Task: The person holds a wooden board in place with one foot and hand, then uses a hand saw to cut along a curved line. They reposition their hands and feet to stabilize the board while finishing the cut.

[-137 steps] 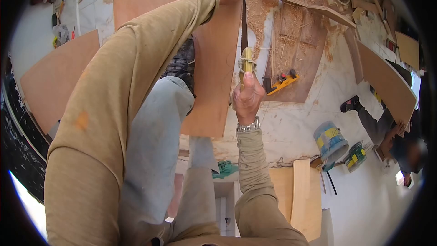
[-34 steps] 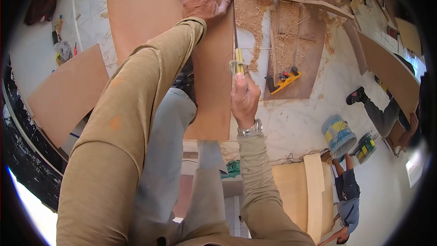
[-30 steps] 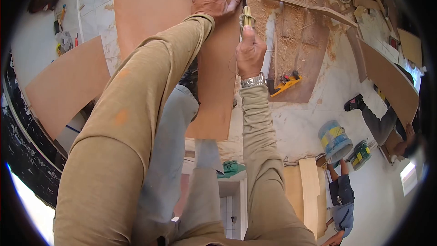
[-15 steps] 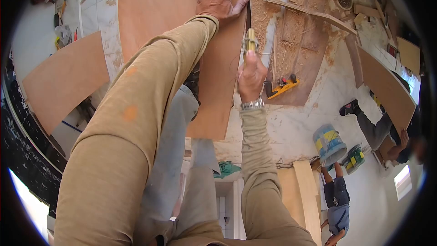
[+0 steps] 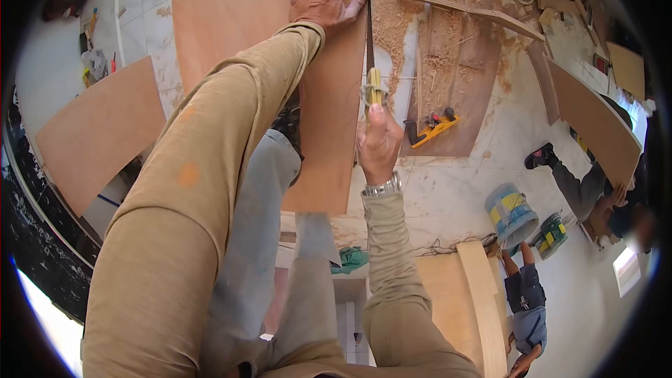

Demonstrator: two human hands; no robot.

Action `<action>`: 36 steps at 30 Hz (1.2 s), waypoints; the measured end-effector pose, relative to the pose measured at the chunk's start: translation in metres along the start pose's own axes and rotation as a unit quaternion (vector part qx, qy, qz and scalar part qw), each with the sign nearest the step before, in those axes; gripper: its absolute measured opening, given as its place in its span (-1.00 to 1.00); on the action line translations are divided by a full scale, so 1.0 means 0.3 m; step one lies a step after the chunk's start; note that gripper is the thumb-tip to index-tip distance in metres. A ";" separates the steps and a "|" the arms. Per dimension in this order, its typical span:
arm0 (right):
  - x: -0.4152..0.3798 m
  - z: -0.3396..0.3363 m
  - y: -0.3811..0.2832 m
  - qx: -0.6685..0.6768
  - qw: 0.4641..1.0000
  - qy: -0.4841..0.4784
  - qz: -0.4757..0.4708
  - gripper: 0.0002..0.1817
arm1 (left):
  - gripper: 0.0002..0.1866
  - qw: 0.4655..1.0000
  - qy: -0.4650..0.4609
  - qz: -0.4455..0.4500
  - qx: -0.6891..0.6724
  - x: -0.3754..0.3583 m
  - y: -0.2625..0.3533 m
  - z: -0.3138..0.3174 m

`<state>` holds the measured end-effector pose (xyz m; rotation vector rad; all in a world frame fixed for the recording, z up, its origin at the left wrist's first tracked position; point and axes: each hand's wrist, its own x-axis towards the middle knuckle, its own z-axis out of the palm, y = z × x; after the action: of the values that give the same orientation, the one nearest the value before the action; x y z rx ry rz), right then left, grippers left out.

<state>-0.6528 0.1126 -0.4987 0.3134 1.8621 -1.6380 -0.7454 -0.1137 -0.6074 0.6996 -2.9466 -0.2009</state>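
My left hand lies flat on a reddish-brown plywood sheet, fingers spread, near its right edge. My right hand is closed around the yellow handle of a handsaw. String or cord seems to be wound about that handle. The saw's thin dark blade runs away from me along the right edge of the sheet, seen nearly edge-on, so its teeth cannot be made out. One of my legs is beside the sheet, below my left arm.
Wood shavings cover a board on the right, with a yellow-and-black hand plane on it. A wood strip lies across. Another plywood piece is at left. Buckets and two other people are at right.
My right hand has drawn the handsaw back toward my body along the sheet's edge. The left hand stays pressed on the sheet; the whole view has shifted slightly.
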 end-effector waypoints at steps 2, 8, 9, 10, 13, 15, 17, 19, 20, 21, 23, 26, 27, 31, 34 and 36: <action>-0.033 -0.020 0.009 0.003 1.000 0.001 0.003 -0.55 | -0.08 1.000 0.003 0.005 0.007 -0.004 -0.009 0.008; 0.266 0.076 -0.010 -0.012 0.996 -0.013 -0.091 -0.55 | -0.02 1.000 -0.006 0.001 -0.001 0.006 -0.006 0.007; 0.227 0.066 -0.014 -0.020 0.998 -0.001 -0.058 -0.54 | -0.11 1.000 0.002 0.004 -0.009 0.010 -0.006 0.005; 0.156 0.043 -0.018 -0.033 0.997 0.002 -0.067 -0.55 | -0.18 1.000 0.008 0.006 -0.015 0.011 -0.006 0.000; -0.042 -0.033 -0.009 -0.010 1.000 -0.017 -0.016 -0.62 | -0.20 1.000 -0.003 0.003 -0.004 0.013 0.001 -0.012; -0.024 -0.022 -0.018 -0.060 0.997 -0.017 -0.043 -0.63 | -0.24 1.000 0.000 -0.001 -0.004 0.016 -0.008 -0.001; 0.121 0.031 -0.079 -0.111 0.992 -0.004 -0.058 -0.56 | -0.27 1.000 -0.006 -0.001 -0.004 0.002 -0.002 0.007; 0.373 0.076 -0.057 -0.079 0.996 -0.003 -0.047 -0.59 | -0.30 1.000 -0.007 0.000 0.002 0.009 -0.009 0.007; 0.472 0.098 -0.064 -0.057 0.997 0.002 -0.049 -0.57 | -0.31 1.000 -0.012 -0.002 -0.002 0.015 -0.003 0.005; 0.481 0.104 -0.109 -0.015 0.999 0.007 -0.044 -0.55 | -0.32 1.000 -0.016 -0.004 -0.006 0.016 -0.002 0.004; 0.431 0.087 -0.211 0.074 0.997 0.007 -0.013 -0.50 | -0.31 1.000 -0.030 -0.006 -0.006 0.013 -0.009 0.005; 0.288 -0.030 -0.138 0.039 0.999 0.016 -0.024 -0.47 | -0.26 0.999 -0.044 0.006 0.003 0.003 0.000 -0.026; 0.227 -0.079 -0.092 -0.012 0.999 0.027 -0.042 -0.49 | -0.20 0.997 -0.070 0.010 0.017 0.001 -0.001 -0.029; -0.138 -0.265 0.026 -0.182 0.982 0.039 -0.022 -0.52 | -0.01 0.963 -0.258 0.055 0.052 0.036 -0.004 -0.218; -0.428 -0.392 0.151 -0.267 0.962 0.004 0.049 -0.55 | -0.14 0.858 -0.477 0.172 0.083 0.080 -0.040 -0.279; -0.609 -0.468 0.098 -0.313 0.943 -0.034 0.108 -0.55 | -0.56 0.803 -0.513 0.303 0.005 0.060 0.018 -0.393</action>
<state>-0.5369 0.2935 -0.4100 0.1712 2.0933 -0.8375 -0.7481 -0.1293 -0.4890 -0.6390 -3.9365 -0.6740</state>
